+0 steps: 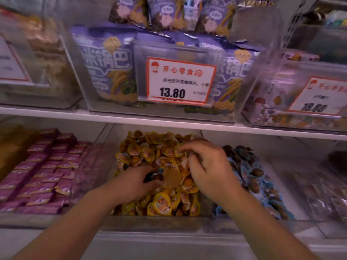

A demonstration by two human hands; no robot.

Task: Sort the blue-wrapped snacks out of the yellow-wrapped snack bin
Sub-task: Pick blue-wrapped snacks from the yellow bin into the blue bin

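Observation:
A clear bin (150,225) on the lower shelf is heaped with yellow-wrapped snacks (161,203). To its right lies a bin of blue-wrapped snacks (259,181). Both my hands are in the yellow bin. My left hand (135,182) digs into the pile with its fingers curled, and a dark piece with a bluish edge (155,176) shows at its fingertips. My right hand (204,164) lies over the pile's right side, fingers curled down among the wrappers. Whether it holds one is hidden.
Purple-wrapped bars (43,169) fill the bin on the left. A white shelf edge (169,119) runs just above the bins and carries clear boxes of purple snack bags (109,68) with price tags (180,81). A darker bin (323,188) sits at far right.

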